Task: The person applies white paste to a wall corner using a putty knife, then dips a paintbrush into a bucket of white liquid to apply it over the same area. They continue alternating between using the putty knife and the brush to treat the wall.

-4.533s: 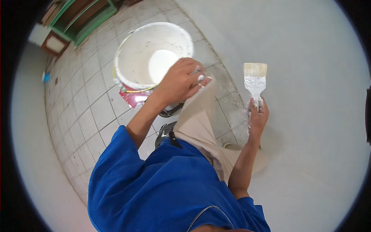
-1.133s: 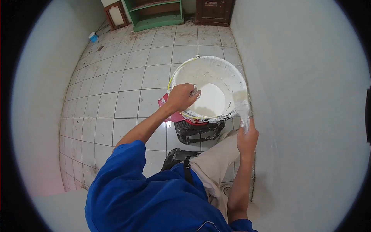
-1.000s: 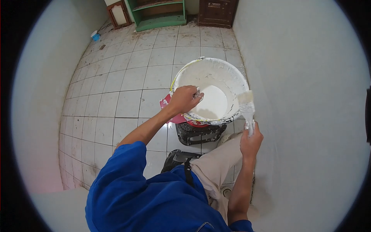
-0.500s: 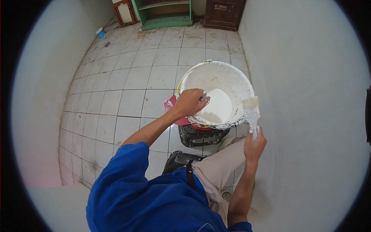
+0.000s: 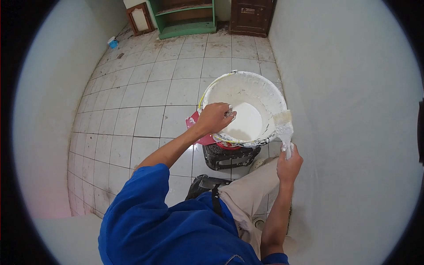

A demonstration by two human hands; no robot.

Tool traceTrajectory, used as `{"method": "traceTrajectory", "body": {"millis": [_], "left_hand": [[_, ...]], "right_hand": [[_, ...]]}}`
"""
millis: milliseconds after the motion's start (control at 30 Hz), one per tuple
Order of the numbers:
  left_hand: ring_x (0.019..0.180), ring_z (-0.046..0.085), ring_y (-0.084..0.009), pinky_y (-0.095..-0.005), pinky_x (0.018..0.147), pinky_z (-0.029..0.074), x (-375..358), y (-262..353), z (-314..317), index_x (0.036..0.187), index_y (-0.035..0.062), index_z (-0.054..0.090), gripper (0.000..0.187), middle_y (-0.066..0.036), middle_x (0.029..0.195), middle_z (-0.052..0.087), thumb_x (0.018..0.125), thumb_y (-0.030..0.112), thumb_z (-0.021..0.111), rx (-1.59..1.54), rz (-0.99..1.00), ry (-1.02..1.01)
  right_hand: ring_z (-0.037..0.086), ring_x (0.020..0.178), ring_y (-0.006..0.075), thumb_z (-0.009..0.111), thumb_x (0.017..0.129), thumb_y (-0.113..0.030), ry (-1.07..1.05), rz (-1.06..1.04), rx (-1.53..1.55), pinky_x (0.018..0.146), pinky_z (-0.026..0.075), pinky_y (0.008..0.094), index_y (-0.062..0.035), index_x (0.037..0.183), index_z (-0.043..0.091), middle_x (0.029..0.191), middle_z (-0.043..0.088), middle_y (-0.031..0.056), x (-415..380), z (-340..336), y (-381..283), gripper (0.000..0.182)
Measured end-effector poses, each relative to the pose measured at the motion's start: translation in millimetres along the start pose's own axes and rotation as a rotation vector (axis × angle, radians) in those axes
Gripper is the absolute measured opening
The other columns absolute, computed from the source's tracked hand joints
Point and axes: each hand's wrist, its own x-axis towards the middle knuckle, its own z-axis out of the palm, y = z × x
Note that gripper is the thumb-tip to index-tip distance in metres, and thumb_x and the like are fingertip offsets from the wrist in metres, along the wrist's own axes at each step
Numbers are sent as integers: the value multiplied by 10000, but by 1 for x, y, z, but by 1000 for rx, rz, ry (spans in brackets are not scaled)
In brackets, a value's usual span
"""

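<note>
A large white bucket (image 5: 272,90), its rim smeared with paint and a yellow wire handle along its edge, stands on a black stool (image 5: 229,158). White paint (image 5: 245,121) lies in its bottom. My left hand (image 5: 215,117) is at the near left rim, fingers curled closed over the inside, with white paint on the fingertips. What those fingers hold, if anything, is hidden. My right hand (image 5: 289,164) grips the handle of a paint-covered paintbrush (image 5: 284,126), bristles pointing up, beside the bucket's right rim. Under my left wrist shows a pinkish-red, paint-spotted piece (image 5: 206,139).
Close on the right rises a pale wall (image 5: 344,132). Across the tiled floor (image 5: 148,92) stand a green shelf (image 5: 187,29), a brown cabinet (image 5: 250,17) and a framed panel (image 5: 140,18). A small blue container (image 5: 113,43) sits by the left wall. Near my legs is another black seat (image 5: 201,185).
The view has shifted slightly, so the bucket and both hands appear a little further left. Both hands keep nearly the same pose, and the paintbrush stays by the right rim.
</note>
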Motion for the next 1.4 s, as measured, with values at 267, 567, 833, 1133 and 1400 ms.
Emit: {"method": "traceTrajectory", "body": {"millis": [267,567,833,1133,1400], "left_hand": [[614,545,-349,-430,584,420,-1,0,2,635,-5,554,319,-169,635,544,786,276,556,11,2,-3],[624,540,-354,-434,593,415,-1,0,2,640,-10,551,319,-177,634,541,791,271,554,-22,10,-3],[618,542,-356,-435,592,419,-2,4,-2,650,-15,560,317,-177,630,546,795,266,551,-19,-3,-19],[605,541,-352,-429,583,419,-2,4,-2,626,-12,562,318,-178,612,539,790,260,558,-31,-2,5],[578,534,-354,-429,568,415,-1,1,0,610,-14,556,335,-181,595,531,789,269,563,-36,4,11]], "right_hand": [[592,702,386,554,810,-166,-12,6,37,614,445,398,24,909,584,754,605,229,0,-5,-3,216],[595,728,387,545,814,-170,28,-50,76,636,450,404,26,891,582,752,607,223,1,1,2,214],[598,732,383,550,809,-182,-9,-52,65,646,454,402,16,918,586,771,613,219,3,-1,-5,229],[602,748,381,554,804,-182,-29,-52,19,654,457,399,17,942,586,786,618,216,6,1,-1,245],[586,716,397,551,798,-164,-44,-88,-55,626,453,418,22,885,581,742,600,221,7,7,-4,208]]}}
